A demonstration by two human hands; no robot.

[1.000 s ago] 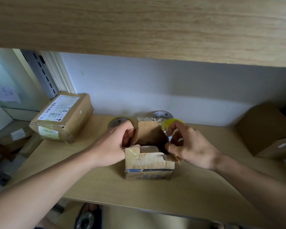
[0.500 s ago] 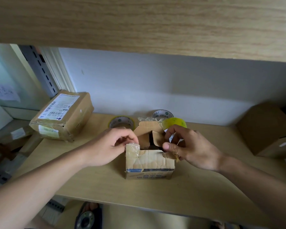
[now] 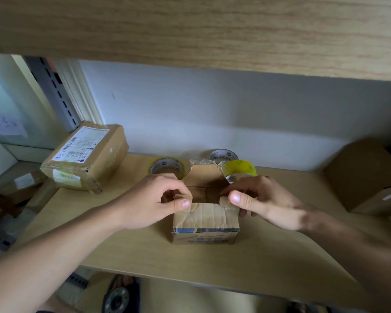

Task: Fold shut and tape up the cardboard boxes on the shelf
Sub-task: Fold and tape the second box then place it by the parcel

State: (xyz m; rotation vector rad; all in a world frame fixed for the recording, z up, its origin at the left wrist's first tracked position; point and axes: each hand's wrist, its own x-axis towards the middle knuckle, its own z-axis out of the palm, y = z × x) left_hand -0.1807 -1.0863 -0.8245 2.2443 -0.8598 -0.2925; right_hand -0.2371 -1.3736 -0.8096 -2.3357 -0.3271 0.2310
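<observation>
Left hand [image 3: 151, 201]: fingers curled, thumb and forefinger pinching the near-left corner of the front flap of the small worn brown cardboard box [image 3: 205, 222]. Right hand [image 3: 261, 199]: fingers curled likewise, thumb on top, pinching the near-right corner of the same flap. Both forearms enter from the lower edge of the view and converge on the box.

The box stands upright near the middle of the pale wooden shelf [image 3: 257, 256], close to its front edge. Its open top faces upward; its longer side runs left to right, square to the viewer. The rear flap stands raised, tilted slightly back. The two side flaps lie folded inward, leaving a dark gap between them. The front face is creased and torn along its top edge, with remnants of clear tape, a dark blue band and blue print beneath.

Behind the box, three tape rolls: a clear roll with a yellow rim [image 3: 166, 167] at left, a white-cored roll [image 3: 222, 154] by the wall, and a yellow roll [image 3: 239, 167] just beside the right hand.

At far left, a taped brown parcel with a white barcode label [image 3: 84, 159] lies flat. At far right, a larger plain brown carton [image 3: 366, 177], blurred. A wooden board [image 3: 190, 30] overhangs above.
</observation>
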